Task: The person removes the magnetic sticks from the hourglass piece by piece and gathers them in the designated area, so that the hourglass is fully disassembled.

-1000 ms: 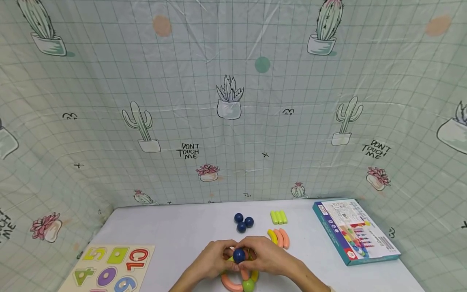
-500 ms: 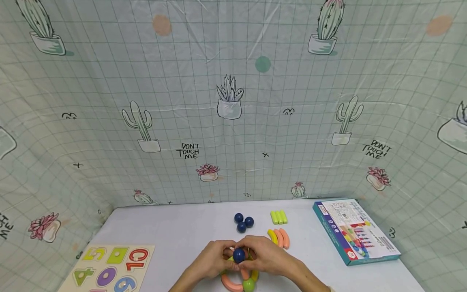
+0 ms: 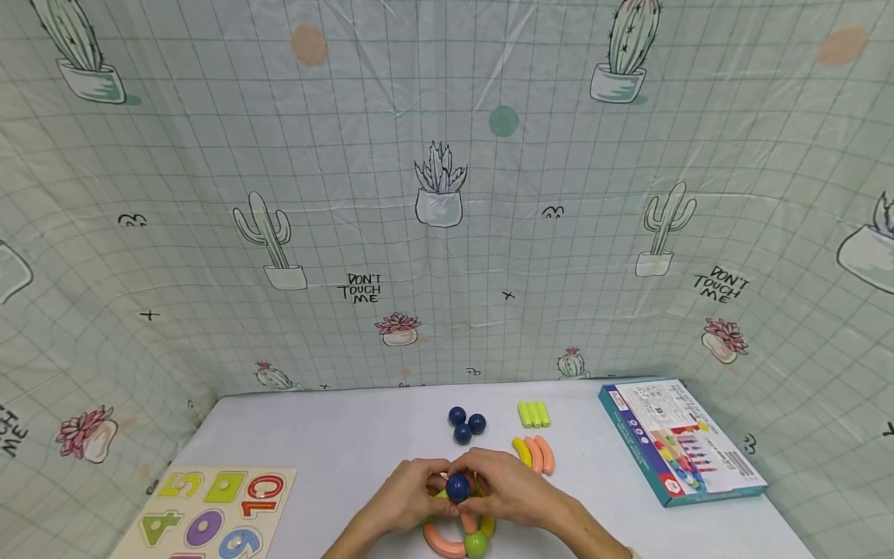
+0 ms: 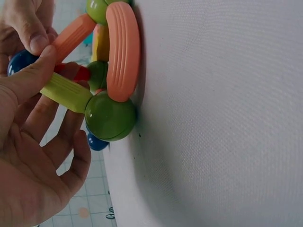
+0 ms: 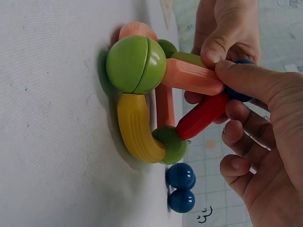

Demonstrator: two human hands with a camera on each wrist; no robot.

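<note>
Since the lime-green rod (image 4: 68, 92), straight coral rod (image 5: 193, 77) and red rod (image 5: 201, 117) lean together at the raised blue ball (image 3: 457, 487), your left hand (image 3: 407, 497) pinches the first and your right hand (image 3: 513, 487) the second near that joint, seemingly steadying it above the green balls (image 4: 110, 117).
</note>
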